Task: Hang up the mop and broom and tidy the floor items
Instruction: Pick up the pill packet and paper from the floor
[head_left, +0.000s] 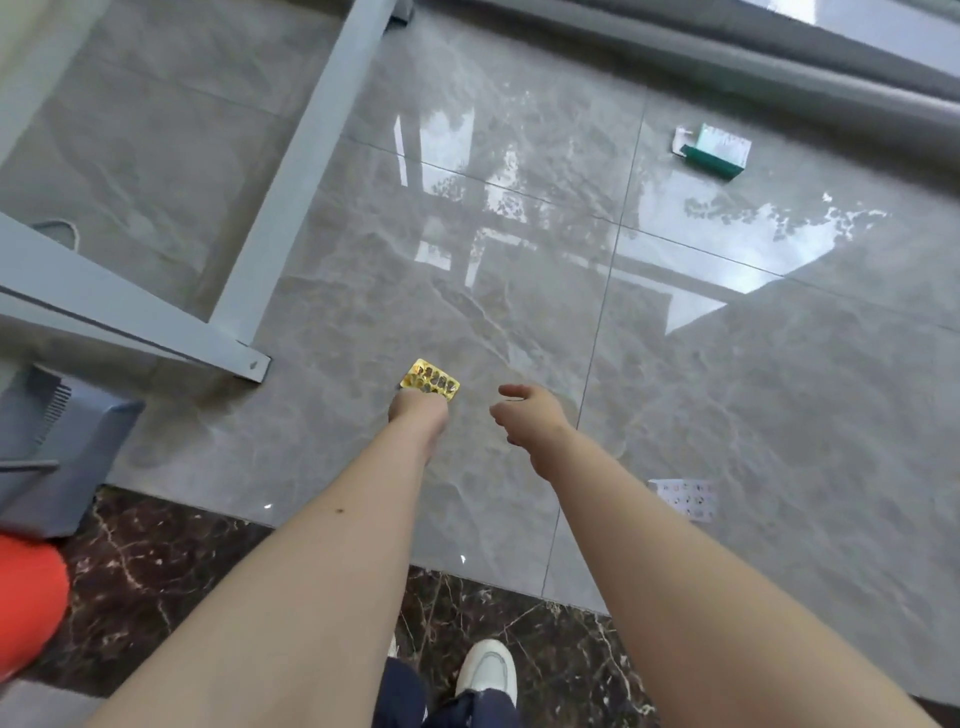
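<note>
The left hand (418, 410) reaches to the floor (727, 364) and meets the near edge of a gold blister pack (430, 381); its fingers are hidden beneath the hand, so whether its grip has closed cannot be told. The right hand (524, 413) hovers just beside, loosely spread, holding nothing. The pack appears light, thin, stiff and slick on polished tile; pinching a lifted edge seems best. A green carton (714, 153) lies well apart.

gold blister pack (430, 381) | on grey floor, at fingertips | green box (716, 152) | lying far right
</note>
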